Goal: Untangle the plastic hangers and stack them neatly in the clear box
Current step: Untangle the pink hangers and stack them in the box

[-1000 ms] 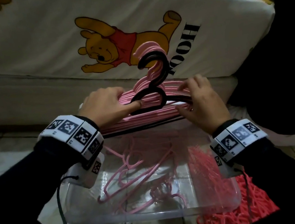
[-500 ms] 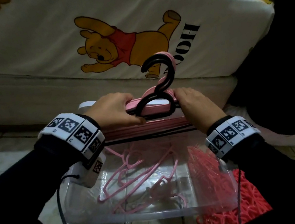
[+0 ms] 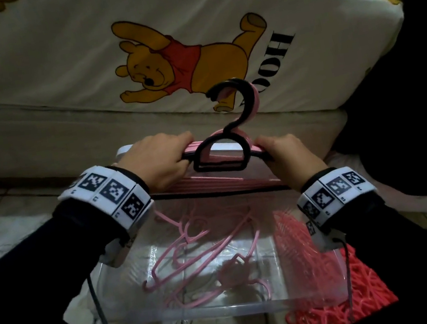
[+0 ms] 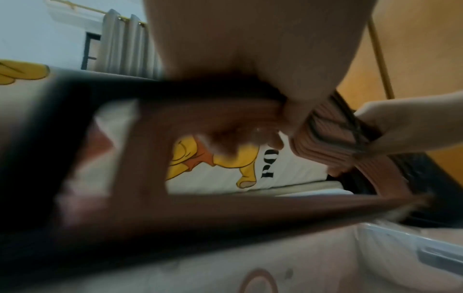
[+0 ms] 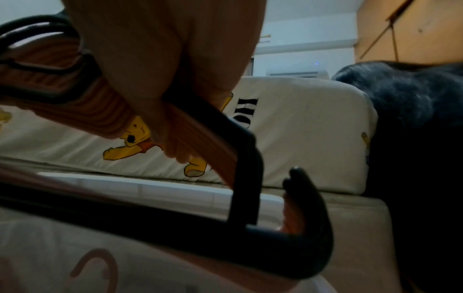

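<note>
Left hand (image 3: pixel 162 161) and right hand (image 3: pixel 289 154) each clench the hanger bundle (image 3: pixel 220 157) (pink and black) above the clear box (image 3: pixel 221 310).

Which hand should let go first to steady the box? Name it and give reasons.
Left, probably. The left hand grips the bundle above the box middle; the right hand holds it beside the box's coral-hanger end.
</note>
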`<state>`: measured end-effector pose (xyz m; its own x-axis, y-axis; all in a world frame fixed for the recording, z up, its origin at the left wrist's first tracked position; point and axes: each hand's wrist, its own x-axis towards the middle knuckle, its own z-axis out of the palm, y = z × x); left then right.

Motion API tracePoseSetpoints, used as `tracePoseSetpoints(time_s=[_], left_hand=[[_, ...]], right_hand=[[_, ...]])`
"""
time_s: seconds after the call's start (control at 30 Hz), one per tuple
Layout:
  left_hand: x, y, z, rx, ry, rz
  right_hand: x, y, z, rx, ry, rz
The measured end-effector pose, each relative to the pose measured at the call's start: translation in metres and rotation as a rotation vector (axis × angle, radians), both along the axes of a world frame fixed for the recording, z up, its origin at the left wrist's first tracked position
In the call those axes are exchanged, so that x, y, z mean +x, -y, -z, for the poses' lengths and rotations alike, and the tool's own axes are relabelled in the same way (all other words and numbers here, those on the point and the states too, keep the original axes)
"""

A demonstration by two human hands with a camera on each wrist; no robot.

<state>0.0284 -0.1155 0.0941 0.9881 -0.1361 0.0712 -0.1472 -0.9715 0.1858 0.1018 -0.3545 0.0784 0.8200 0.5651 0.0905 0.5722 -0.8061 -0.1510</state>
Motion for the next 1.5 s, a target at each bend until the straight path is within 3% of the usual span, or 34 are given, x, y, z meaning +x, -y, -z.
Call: tracePoseSetpoints(time_s=[0.2,0.37,0.53,0.63,0.8,0.87,1.0,1.17,1.5], left_hand=[[-0.001,-0.018,0.003,0.026,-0.008,-0.066],[0.002,-0.027,0.003,-0.001,-0.031,-0.117],[0.002,-0.031,-0.001,0.018,-0.027,-0.116],[0.001,-0.033,-0.003,0.029,-0.050,-0.130],[-0.003,-0.045,-0.007,-0.014,-0.047,-0.179],[-0.005,-0.050,-0.009,-0.081,-0.031,-0.200],[-0.003,-0.047,-0.011,-0.158,0.000,-0.200],[0.004,-0.034,-0.007,-0.168,0.028,-0.213],[0.010,-0.029,-0.001,-0.216,-0.111,-0.132]], right_hand=[[0.009,0.027,0.007,-0.003,-0.168,0.087],[0.009,0.033,0.033,-0.277,-0.280,0.235],[0.011,0.025,0.050,-0.384,-0.308,0.341],[0.015,0.021,0.062,-0.301,-0.411,0.385],[0.025,0.030,0.078,-0.048,-0.791,0.462],[0.024,0.032,0.087,-0.077,-0.825,0.429],[0.018,0.006,0.117,-0.437,-0.570,0.172],[-0.003,-0.019,0.185,-0.546,-0.502,-0.043],[-0.022,-0.008,0.245,-0.699,-0.568,-0.101]])
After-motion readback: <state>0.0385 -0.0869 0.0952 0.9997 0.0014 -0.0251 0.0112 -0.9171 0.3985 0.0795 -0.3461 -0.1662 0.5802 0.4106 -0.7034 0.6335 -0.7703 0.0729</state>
